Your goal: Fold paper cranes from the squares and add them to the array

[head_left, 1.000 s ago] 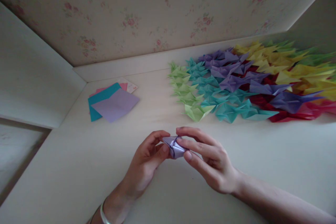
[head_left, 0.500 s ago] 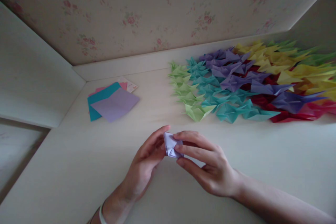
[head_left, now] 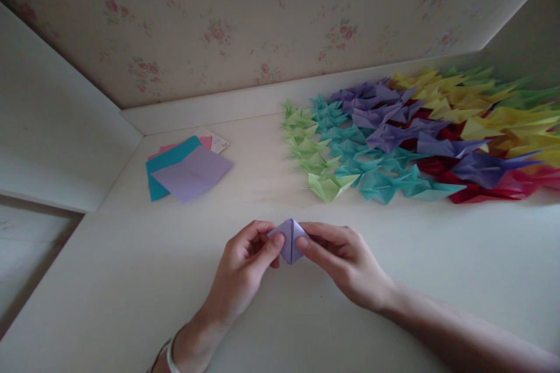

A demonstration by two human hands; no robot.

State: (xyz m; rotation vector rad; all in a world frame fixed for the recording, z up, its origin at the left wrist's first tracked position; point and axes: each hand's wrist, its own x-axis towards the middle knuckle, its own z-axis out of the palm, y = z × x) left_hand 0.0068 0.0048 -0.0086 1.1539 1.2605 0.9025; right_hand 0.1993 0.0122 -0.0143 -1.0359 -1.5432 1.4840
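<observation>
A small piece of folded purple origami paper (head_left: 291, 251) is held up between both hands over the white table. It shows a diamond shape, with a seam running down its middle from the top corner to the bottom. My left hand (head_left: 247, 265) pinches its left side, thumb on the near face and fingers behind. On the right side, my right hand (head_left: 350, 262) grips it the same way, thumb pressed near the seam. The fingertips behind the paper are partly hidden.
Left on the white table (head_left: 131, 280) lies a loose stack with a purple sheet (head_left: 195, 175), a teal sheet (head_left: 160, 186) and pink paper beneath. Rows of folded paper figures in green (head_left: 329, 185), teal (head_left: 380, 186), purple, yellow and red fill the back right. A flowered wall (head_left: 262, 23) stands behind.
The folded paper has turned from a squarish, slanted pose to an upright diamond with its seam facing me. My right hand's fingers have moved from its face to behind it, both thumbs now in front.
</observation>
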